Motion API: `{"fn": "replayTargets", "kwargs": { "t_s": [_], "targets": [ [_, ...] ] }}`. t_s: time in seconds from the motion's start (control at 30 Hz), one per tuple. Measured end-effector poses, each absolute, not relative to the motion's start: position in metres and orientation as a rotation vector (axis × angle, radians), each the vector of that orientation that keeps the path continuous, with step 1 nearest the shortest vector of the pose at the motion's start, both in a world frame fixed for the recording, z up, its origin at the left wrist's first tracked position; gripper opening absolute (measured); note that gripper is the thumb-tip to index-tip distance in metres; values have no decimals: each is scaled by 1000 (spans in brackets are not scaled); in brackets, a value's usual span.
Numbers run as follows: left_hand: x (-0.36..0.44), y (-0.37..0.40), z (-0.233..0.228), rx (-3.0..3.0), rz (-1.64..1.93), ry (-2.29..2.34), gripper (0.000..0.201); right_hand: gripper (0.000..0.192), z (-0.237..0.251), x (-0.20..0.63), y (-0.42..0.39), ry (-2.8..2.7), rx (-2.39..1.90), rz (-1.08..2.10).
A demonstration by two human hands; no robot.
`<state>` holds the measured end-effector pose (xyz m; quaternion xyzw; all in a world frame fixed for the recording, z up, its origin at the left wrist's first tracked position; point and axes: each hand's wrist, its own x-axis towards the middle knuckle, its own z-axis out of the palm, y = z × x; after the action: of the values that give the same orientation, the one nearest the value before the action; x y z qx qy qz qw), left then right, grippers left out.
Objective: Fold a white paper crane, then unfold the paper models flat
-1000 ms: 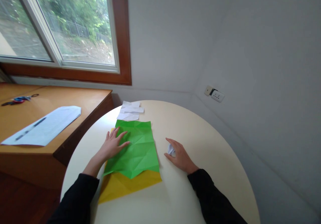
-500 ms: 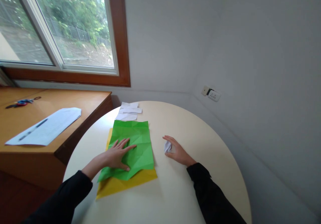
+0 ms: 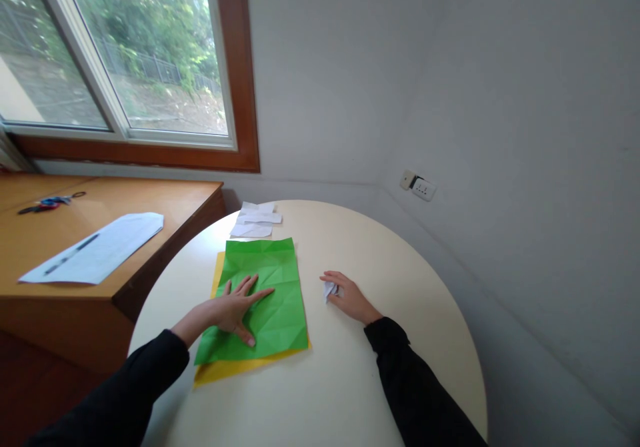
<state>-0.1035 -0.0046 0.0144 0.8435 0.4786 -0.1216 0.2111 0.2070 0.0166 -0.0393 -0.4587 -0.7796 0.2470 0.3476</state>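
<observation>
Round cream surface (image 3: 350, 380): one. Wooden desk (image 3: 150, 207) at left: one, bearing one white sheet (image 3: 95, 250). Green sheet (image 3: 273, 287), creased: one, lying on one yellow sheet (image 3: 235, 368). Left hand (image 3: 235, 308): fingers spread flat, pressing the green sheet. Right hand (image 3: 347, 295): fingers loosely curled around one small crumpled white paper (image 3: 329, 290). White scraps (image 3: 255, 219) at far edge: a few.
</observation>
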Motion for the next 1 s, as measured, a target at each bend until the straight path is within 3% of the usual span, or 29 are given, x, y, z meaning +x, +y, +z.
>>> {"fn": "replayTargets", "kwargs": {
  "t_s": [0.23,0.63,0.8,1.0],
  "targets": [
    [-92,-9,30,2332,-397,1293,113,44,-45,207,20,-1885,-1187,716],
    [-49,-28,65,2553,-195,1180,44,24,-44,203,16,-1725,-1097,721],
    [-21,-34,59,2378,230,1290,26,20,-33,194,11,-1555,-1015,774],
    [6,-32,31,1624,732,1252,36,18,-16,172,-7,-1381,-890,963]
  ]
}}
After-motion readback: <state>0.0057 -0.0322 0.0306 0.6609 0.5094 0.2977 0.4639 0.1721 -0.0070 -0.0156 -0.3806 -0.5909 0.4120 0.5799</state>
